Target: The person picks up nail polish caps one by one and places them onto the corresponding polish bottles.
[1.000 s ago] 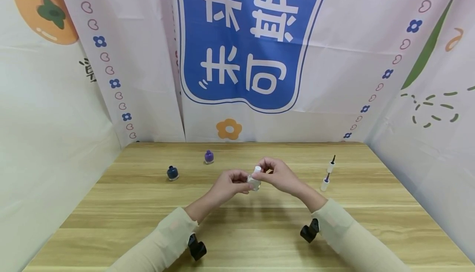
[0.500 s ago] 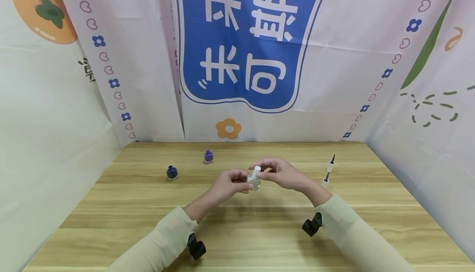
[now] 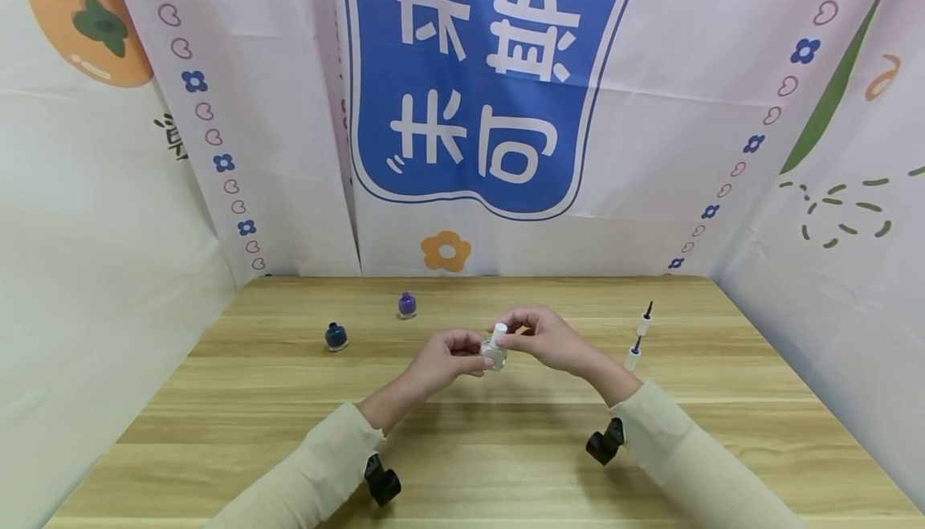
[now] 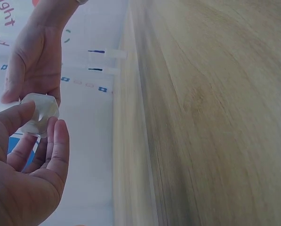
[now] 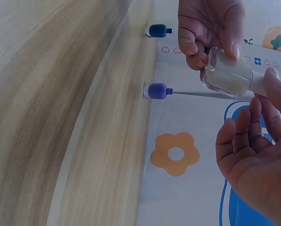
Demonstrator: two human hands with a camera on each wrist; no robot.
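Note:
My left hand (image 3: 450, 359) pinches a clear, whitish nail polish bottle (image 5: 227, 75) by its glass body. On the bottle's neck sits a white cap (image 3: 499, 332), pinched between the thumb and fingers of my right hand (image 3: 543, 340). The bottle is held up over the table, leaning slightly, cap uppermost. In the left wrist view the left thumb lies across the bottle (image 4: 45, 110), while the right hand (image 4: 36, 61) comes in from above. The right wrist view shows the left hand (image 5: 211, 30) at the bottle's base and side.
A dark blue uncapped polish bottle (image 3: 336, 337) and a purple uncapped one (image 3: 407, 306) stand on the left of the wooden table (image 3: 462, 449). To the right are two white caps with brushes upward, one farther cap (image 3: 644, 325) and one nearer cap (image 3: 633, 359). Printed cloth (image 3: 650, 152) surrounds the table.
The right fingers shift their hold on the cap, and the right wrist moves slightly right and then partly back. The left hand and bottle stay nearly in place.

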